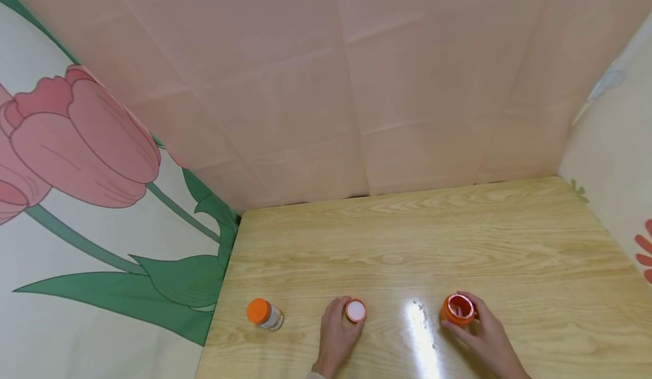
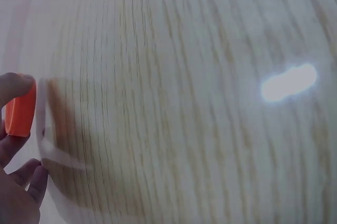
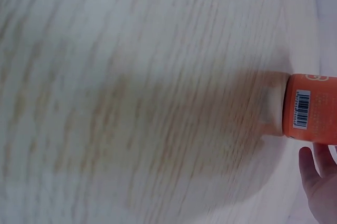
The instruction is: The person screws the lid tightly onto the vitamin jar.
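Note:
My left hand (image 1: 337, 334) pinches an orange screw lid (image 1: 356, 310) by its rim, its white inner face turned up. In the left wrist view the lid (image 2: 21, 109) is seen edge-on between the fingers and thumb. To the right, my right hand (image 1: 484, 331) grips an orange jar (image 1: 450, 315) round its side. The jar's mouth is uncovered and faces up, with something pale inside that is hard to make out. A barcode label shows on the jar (image 3: 321, 109) in the right wrist view, its base close to the tabletop.
A second bottle (image 1: 272, 318) with an orange cap and a pale label stands on the wooden table (image 1: 407, 243) to the left of my left hand. Light glares off the tabletop between the hands. A pinkish sheet (image 1: 285, 96) hangs behind the table, and printed flower cloth (image 1: 102, 232) borders its left side.

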### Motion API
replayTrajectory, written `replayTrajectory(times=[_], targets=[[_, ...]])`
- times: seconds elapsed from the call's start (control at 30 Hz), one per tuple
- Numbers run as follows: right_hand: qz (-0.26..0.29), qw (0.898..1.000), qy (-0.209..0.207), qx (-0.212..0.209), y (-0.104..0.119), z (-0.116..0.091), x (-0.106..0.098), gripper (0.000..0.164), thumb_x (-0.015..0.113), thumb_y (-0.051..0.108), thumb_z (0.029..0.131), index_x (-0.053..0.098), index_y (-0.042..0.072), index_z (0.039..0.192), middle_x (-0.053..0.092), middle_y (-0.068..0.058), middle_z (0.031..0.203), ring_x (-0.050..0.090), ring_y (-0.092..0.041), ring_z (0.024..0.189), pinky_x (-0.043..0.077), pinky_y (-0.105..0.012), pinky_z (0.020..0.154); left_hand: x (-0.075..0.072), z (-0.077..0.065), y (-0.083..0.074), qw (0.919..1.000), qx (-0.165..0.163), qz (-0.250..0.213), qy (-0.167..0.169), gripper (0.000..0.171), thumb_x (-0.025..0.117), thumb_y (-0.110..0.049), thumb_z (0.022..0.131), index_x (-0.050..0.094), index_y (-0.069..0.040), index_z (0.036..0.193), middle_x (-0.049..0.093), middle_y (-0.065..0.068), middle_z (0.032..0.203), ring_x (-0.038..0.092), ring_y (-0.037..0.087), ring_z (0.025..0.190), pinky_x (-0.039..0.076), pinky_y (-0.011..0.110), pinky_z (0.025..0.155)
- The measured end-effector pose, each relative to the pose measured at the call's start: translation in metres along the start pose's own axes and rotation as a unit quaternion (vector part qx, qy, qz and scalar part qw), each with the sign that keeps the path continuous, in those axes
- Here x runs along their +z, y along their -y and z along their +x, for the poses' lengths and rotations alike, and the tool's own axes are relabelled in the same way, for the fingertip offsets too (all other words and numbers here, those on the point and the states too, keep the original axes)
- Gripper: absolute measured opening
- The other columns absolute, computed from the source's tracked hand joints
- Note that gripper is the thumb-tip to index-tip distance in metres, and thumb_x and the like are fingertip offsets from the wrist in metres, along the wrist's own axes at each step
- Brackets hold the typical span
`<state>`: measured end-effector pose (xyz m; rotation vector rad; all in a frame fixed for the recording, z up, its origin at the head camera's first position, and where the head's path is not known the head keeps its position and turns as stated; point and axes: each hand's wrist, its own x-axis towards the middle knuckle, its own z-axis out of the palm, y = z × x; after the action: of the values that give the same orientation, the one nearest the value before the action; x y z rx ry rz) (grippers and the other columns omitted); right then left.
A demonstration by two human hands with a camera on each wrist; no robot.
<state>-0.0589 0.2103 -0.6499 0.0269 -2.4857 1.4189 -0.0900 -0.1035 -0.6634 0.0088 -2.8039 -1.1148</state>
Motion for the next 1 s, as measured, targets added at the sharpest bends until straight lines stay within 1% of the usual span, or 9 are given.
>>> replayTrajectory(times=[0.03, 0.1, 0.13, 0.27, 0.33, 0.5, 0.6, 0.83, 1.0], targets=[[0.0, 1.0, 0.001, 0.002, 0.0, -0.001, 0.0, 0.072, 0.089, 0.012, 0.071, 0.053, 0.0, 0.132, 0.047, 0.035, 0.118, 0.043, 0.025, 0.106, 0.031, 0.003, 0.087, 0.0, -0.001, 0.0, 0.9999, 0.008, 0.006, -0.004, 0.05, 0.085, -0.019, 0.072, 0.066, -0.016, 0.118, 0.068, 0.003, 0.119, 0.06, 0.027, 0.119, 0.046, 0.05, 0.099], [-0.004, 1.0, 0.006, 0.01, 0.001, -0.003, 0.0, 0.072, 0.088, 0.015, 0.072, 0.052, 0.0, 0.132, 0.055, 0.025, 0.12, 0.04, 0.027, 0.107, 0.028, 0.003, 0.087, 0.001, -0.004, 0.0, 0.9995, 0.025, 0.015, -0.011, 0.051, 0.086, -0.018, 0.07, 0.066, -0.016, 0.117, 0.068, 0.003, 0.117, 0.061, 0.027, 0.117, 0.047, 0.049, 0.097], [-0.005, 1.0, 0.007, 0.012, 0.002, -0.004, 0.0, 0.072, 0.088, 0.016, 0.072, 0.052, 0.001, 0.133, 0.056, 0.021, 0.12, 0.038, 0.027, 0.108, 0.027, 0.003, 0.088, 0.001, -0.005, 0.0, 0.9992, 0.033, 0.018, -0.014, 0.051, 0.087, -0.018, 0.07, 0.066, -0.016, 0.116, 0.069, 0.003, 0.116, 0.061, 0.027, 0.117, 0.047, 0.049, 0.096], [-0.014, 1.0, 0.01, 0.018, 0.002, -0.007, 0.0, 0.072, 0.088, 0.018, 0.073, 0.052, 0.002, 0.133, 0.059, 0.014, 0.119, 0.037, 0.027, 0.107, 0.024, 0.003, 0.087, 0.004, -0.009, 0.001, 0.9989, 0.036, 0.025, -0.013, 0.05, 0.087, -0.019, 0.071, 0.066, -0.017, 0.116, 0.069, 0.003, 0.117, 0.061, 0.029, 0.119, 0.046, 0.052, 0.098], [-0.016, 1.0, 0.005, 0.015, 0.002, -0.009, 0.0, 0.071, 0.089, 0.018, 0.072, 0.053, 0.002, 0.132, 0.054, 0.025, 0.117, 0.039, 0.026, 0.105, 0.025, 0.002, 0.086, 0.005, -0.01, 0.002, 0.9991, 0.032, 0.026, -0.012, 0.05, 0.087, -0.02, 0.071, 0.066, -0.018, 0.116, 0.069, 0.002, 0.117, 0.061, 0.029, 0.119, 0.046, 0.051, 0.098], [-0.011, 1.0, -0.01, -0.006, 0.003, -0.013, 0.002, 0.072, 0.09, 0.014, 0.068, 0.056, 0.001, 0.13, 0.047, 0.037, 0.116, 0.041, 0.025, 0.103, 0.025, 0.002, 0.087, 0.007, -0.012, 0.005, 0.9985, 0.038, 0.036, -0.019, 0.051, 0.088, -0.021, 0.071, 0.065, -0.02, 0.116, 0.069, 0.001, 0.116, 0.061, 0.026, 0.117, 0.048, 0.046, 0.094], [-0.006, 1.0, -0.017, -0.022, 0.003, -0.015, 0.003, 0.072, 0.091, 0.011, 0.065, 0.057, 0.001, 0.128, 0.048, 0.038, 0.116, 0.044, 0.024, 0.102, 0.025, 0.002, 0.088, 0.007, -0.013, 0.005, 0.9977, 0.048, 0.042, -0.023, 0.052, 0.088, -0.021, 0.07, 0.065, -0.02, 0.117, 0.069, 0.0, 0.116, 0.062, 0.025, 0.116, 0.048, 0.044, 0.092], [-0.01, 0.999, -0.018, -0.026, 0.002, -0.018, 0.002, 0.071, 0.093, 0.011, 0.062, 0.059, 0.001, 0.124, 0.052, 0.035, 0.113, 0.047, 0.022, 0.1, 0.027, 0.002, 0.087, 0.004, -0.016, 0.003, 0.9974, 0.056, 0.042, -0.017, 0.053, 0.087, -0.023, 0.071, 0.065, -0.019, 0.119, 0.068, -0.002, 0.117, 0.062, 0.02, 0.114, 0.048, 0.04, 0.091], [-0.018, 0.999, -0.023, -0.045, 0.001, -0.02, 0.002, 0.073, 0.094, 0.008, 0.057, 0.061, 0.0, 0.121, 0.053, 0.035, 0.112, 0.049, 0.021, 0.097, 0.032, 0.001, 0.085, 0.003, -0.019, 0.0, 0.9964, 0.068, 0.045, -0.023, 0.054, 0.088, -0.021, 0.069, 0.065, -0.018, 0.118, 0.069, 0.0, 0.115, 0.063, 0.021, 0.111, 0.049, 0.041, 0.09]])
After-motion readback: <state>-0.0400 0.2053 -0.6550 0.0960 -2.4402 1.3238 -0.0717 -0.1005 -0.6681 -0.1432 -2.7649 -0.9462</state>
